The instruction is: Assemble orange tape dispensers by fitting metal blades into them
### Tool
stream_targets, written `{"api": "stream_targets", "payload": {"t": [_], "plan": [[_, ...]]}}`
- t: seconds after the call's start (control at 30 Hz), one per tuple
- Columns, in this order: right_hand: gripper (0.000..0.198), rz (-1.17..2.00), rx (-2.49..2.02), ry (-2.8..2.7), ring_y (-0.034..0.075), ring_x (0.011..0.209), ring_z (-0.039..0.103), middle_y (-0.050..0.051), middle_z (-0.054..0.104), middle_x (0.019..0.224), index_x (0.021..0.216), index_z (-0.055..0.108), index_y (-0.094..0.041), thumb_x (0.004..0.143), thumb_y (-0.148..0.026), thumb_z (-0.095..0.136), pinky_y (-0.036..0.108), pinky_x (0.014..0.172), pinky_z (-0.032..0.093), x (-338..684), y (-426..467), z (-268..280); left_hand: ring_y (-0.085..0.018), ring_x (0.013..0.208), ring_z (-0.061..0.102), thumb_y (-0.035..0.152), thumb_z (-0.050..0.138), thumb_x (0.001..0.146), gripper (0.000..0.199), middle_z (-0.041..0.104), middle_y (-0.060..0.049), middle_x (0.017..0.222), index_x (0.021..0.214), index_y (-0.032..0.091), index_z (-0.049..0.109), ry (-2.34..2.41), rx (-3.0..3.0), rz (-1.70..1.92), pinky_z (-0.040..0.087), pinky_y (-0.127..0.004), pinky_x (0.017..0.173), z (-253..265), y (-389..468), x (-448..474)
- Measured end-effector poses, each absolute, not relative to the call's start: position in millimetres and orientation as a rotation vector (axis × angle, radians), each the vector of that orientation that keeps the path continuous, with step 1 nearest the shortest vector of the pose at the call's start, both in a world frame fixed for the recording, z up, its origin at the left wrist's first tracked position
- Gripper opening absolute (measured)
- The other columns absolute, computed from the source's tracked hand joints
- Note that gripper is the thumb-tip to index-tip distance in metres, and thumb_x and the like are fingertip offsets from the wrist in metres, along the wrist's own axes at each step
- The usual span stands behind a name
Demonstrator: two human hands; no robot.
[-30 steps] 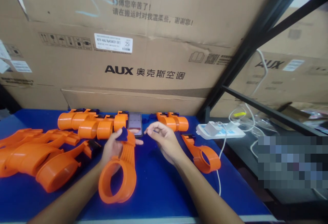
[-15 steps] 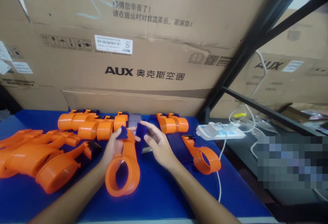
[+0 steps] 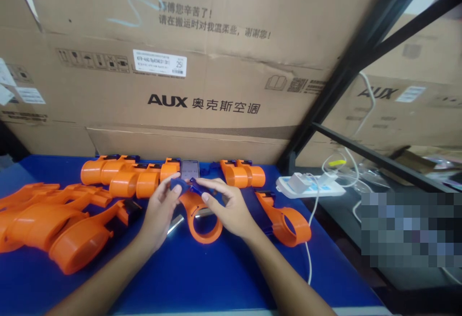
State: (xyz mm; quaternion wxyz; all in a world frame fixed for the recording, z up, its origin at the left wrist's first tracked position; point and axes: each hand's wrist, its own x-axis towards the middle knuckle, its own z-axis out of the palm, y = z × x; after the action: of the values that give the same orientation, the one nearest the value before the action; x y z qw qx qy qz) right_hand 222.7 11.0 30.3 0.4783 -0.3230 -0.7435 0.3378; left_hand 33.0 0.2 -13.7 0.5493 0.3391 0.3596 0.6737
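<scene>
Between my hands is an orange plastic tape dispenser (image 3: pixel 190 204), its round ring hanging toward me. My left hand (image 3: pixel 159 215) grips its upper end, the thumb on a dark blue part (image 3: pixel 177 184) there. With fingers and thumb closed, my right hand (image 3: pixel 234 210) holds a small blue plastic piece (image 3: pixel 197 187) against the same end. Whether the piece is fitted or only touching cannot be made out. Behind the hands stands a phone (image 3: pixel 190 168) with a lit screen. A light metallic strip (image 3: pixel 176 223) lies under the dispenser, partly hidden.
Several orange dispensers (image 3: pixel 77 229) are heaped at left, and more dispensers (image 3: pixel 122 178) stand along the back. Another dispenser (image 3: pixel 291 227) lies at right beside a dark blue flat item (image 3: pixel 255 205). A white power strip (image 3: pixel 311 186) trails a cable over the blue table (image 3: pixel 231 282). Cardboard boxes (image 3: pixel 216 128) wall the back.
The held dispenser has turned and shifted right and up, its ring swinging toward my right hand. Both hands have come closer together, bringing the blue piece against the dispenser's end.
</scene>
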Motion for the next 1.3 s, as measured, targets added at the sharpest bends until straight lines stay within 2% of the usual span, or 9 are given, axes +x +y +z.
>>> {"api": "stream_targets", "payload": {"t": [0.23,0.4,0.53,0.67,0.8,0.97,1.03,1.13,1.3], "plan": [[0.031,0.792,-0.818,-1.847,0.026,0.116,0.068,0.008,0.074,0.125,0.125,0.074,-0.029,0.095,-0.03,0.069,0.049,0.104,0.053,222,13,30,-0.03,0.131,0.059,0.036,0.082,0.08,0.049,0.069,-0.01,0.135,0.126,0.023,0.07,0.854,0.865,1.573,0.046,-0.044,0.111,-16,-1,31],[0.031,0.814,-0.868,-1.871,0.026,0.111,0.071,0.007,0.076,0.12,0.126,0.073,-0.027,0.096,-0.032,0.067,0.048,0.102,0.055,223,13,31,-0.031,0.135,0.057,0.033,0.082,0.082,0.053,0.067,-0.009,0.14,0.132,0.027,0.067,0.822,0.869,1.573,0.045,-0.047,0.113,-13,-5,31],[0.039,0.92,-0.801,-1.857,0.027,0.123,0.066,0.006,0.07,0.134,0.133,0.066,-0.027,0.095,-0.034,0.068,0.048,0.108,0.053,224,13,33,-0.032,0.138,0.054,0.031,0.082,0.081,0.055,0.063,-0.009,0.144,0.134,0.028,0.066,0.759,0.854,1.6,0.046,-0.048,0.113,-13,-6,30],[0.05,0.997,-0.766,-1.899,0.027,0.122,0.067,0.008,0.065,0.141,0.144,0.055,-0.028,0.097,-0.037,0.066,0.046,0.1,0.059,226,12,34,-0.032,0.135,0.057,0.03,0.08,0.083,0.058,0.064,-0.009,0.143,0.138,0.029,0.063,0.694,0.867,1.599,0.046,-0.048,0.113,-11,-7,27],[0.055,0.78,-0.753,-2.005,0.027,0.121,0.068,0.009,0.068,0.136,0.141,0.056,-0.026,0.091,-0.037,0.074,0.045,0.103,0.057,228,10,34,-0.034,0.138,0.054,0.031,0.076,0.085,0.056,0.058,-0.01,0.15,0.139,0.03,0.061,0.577,0.938,1.563,0.047,-0.048,0.112,-8,-11,25],[0.062,0.333,-0.694,-2.16,0.028,0.121,0.066,0.012,0.066,0.134,0.141,0.057,-0.024,0.085,-0.039,0.079,0.044,0.104,0.056,229,9,32,-0.032,0.146,0.045,0.026,0.08,0.081,0.056,0.055,-0.008,0.154,0.133,0.031,0.06,0.626,1.099,1.61,0.039,-0.047,0.119,-9,-11,26],[0.062,0.214,-0.666,-2.194,0.028,0.119,0.067,0.014,0.066,0.132,0.143,0.057,-0.023,0.087,-0.04,0.077,0.044,0.101,0.058,229,10,29,-0.031,0.143,0.049,0.024,0.083,0.08,0.06,0.056,-0.007,0.153,0.133,0.033,0.057,0.692,1.142,1.615,0.038,-0.048,0.119,-10,-9,27],[0.061,0.108,-0.645,-2.21,0.029,0.119,0.066,0.015,0.066,0.131,0.143,0.058,-0.022,0.088,-0.041,0.077,0.045,0.099,0.059,229,12,24,-0.031,0.135,0.058,0.025,0.083,0.08,0.055,0.064,-0.009,0.143,0.128,0.031,0.056,0.77,1.166,1.627,0.041,-0.051,0.116,-12,-7,27],[0.059,0.088,-0.679,-2.221,0.031,0.124,0.064,0.014,0.066,0.133,0.143,0.058,-0.027,0.088,-0.042,0.075,0.049,0.1,0.057,228,12,23,-0.031,0.125,0.065,0.027,0.084,0.079,0.048,0.071,-0.01,0.133,0.117,0.028,0.056,0.811,1.13,1.651,0.046,-0.051,0.11,-12,-7,26]]}}
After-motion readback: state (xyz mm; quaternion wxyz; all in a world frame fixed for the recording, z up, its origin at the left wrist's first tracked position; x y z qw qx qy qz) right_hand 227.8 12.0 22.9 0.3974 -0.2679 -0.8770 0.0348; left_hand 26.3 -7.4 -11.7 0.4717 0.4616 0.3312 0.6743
